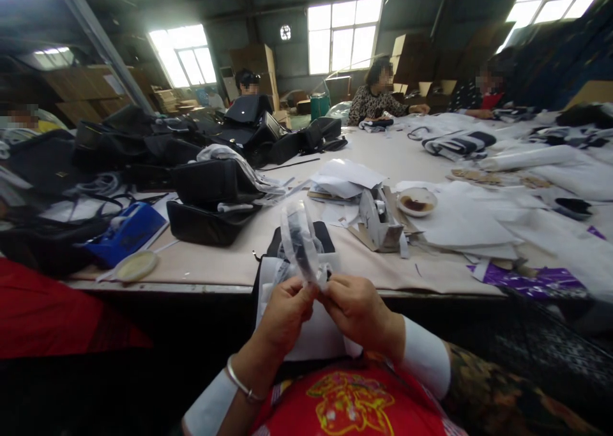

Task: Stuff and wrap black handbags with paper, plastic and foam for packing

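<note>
One red apron [352,401] with yellow print fills the bottom centre of the frame, and just above it the two hands meet. The left hand [286,311] is closed, thumb and fingers pinching the lower end of a wrapped handle [301,235]; the right hand [357,308] is curled shut on the same end from the other side, its fingertips partly hidden. That handle — a loop in a translucent sleeve — arches up at the centre of the frame, over a dark bag [324,237] faced with white sheeting [318,337], which leans at the table's near edge. The loop looks light and springy, the sleeve thin, probably slippery and easy to tear; a firm pinch low down, where wrap and strap bunch together, should hold better than a grip on the loose top of the arch. The bag seems soft-sided, steadier if held by its edges than by the sheeting. Farther up the table [397,267], a blue tape dispenser [125,232] sits left of centre, a grey dispenser [383,222] and a shallow bowl [416,214] right of centre. Beyond lie black bags [211,184] at upper left and — upper right — a co-worker in a spotted top [371,104], before bright windows [343,37].
</note>
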